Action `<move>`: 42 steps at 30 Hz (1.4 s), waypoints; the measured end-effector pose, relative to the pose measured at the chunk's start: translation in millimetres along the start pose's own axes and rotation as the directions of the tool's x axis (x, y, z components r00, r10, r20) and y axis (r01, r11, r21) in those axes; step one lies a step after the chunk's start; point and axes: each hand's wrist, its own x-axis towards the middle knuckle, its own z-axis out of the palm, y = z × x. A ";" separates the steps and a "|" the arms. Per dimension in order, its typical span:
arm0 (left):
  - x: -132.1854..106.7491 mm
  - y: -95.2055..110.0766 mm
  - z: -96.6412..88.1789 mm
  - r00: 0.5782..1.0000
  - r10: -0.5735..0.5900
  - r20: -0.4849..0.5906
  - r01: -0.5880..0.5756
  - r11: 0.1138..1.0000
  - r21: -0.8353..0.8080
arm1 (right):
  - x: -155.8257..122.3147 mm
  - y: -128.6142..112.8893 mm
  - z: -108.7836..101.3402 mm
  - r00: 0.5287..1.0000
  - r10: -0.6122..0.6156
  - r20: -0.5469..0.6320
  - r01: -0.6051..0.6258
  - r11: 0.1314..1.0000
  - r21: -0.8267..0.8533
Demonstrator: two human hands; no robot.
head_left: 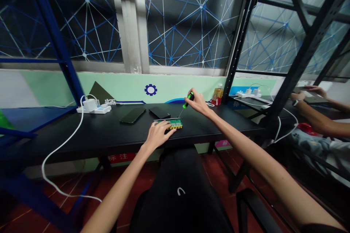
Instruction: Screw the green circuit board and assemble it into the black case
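Grips a screwdriver in the right hand with tightly curled fingers; rests the left hand, with fingers half spread, on a green board near the front edge of the desk.

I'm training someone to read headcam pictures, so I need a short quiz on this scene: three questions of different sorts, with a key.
1. Multiple choice: which hand holds the screwdriver?
a) the left alone
b) the right alone
c) both together
2. True or false: in the picture, the drink bottle stands farther right than the screwdriver.
3. Fill in the gap: the left hand is on a green piece whose near edge is mostly ____.

Key:
1. b; the right hand grips its handle.
2. True.
3. yellow
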 end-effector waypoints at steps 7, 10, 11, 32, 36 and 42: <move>2.8 -1.0 -5.1 0.999 -0.046 -0.029 0.042 0.993 -0.106 | -0.7 -10.7 -7.3 1.000 0.017 -0.025 -0.014 0.995 0.097; 5.3 -1.7 -10.2 0.985 -0.140 -0.104 0.126 0.983 -0.132 | -4.5 -20.7 -11.7 0.999 0.048 -0.021 -0.043 0.982 0.182; 5.9 -1.6 -11.5 0.980 -0.155 -0.124 0.140 0.983 -0.122 | -5.8 -24.8 -12.6 0.999 0.051 -0.016 -0.046 0.978 0.202; 2.2 -3.6 -3.2 0.981 -0.091 -0.169 0.081 0.994 -0.069 | -12.7 -61.9 -12.9 0.999 -0.025 0.046 0.014 0.972 0.233; 2.4 -2.1 -5.2 0.974 -0.140 -0.178 0.121 0.986 -0.112 | -12.8 -60.3 -14.3 0.999 -0.026 0.032 0.018 0.972 0.236; 5.6 -2.1 -7.5 0.948 -0.243 -0.204 0.178 0.940 -0.291 | -13.1 -57.6 -15.4 1.000 0.000 0.015 -0.004 0.963 0.270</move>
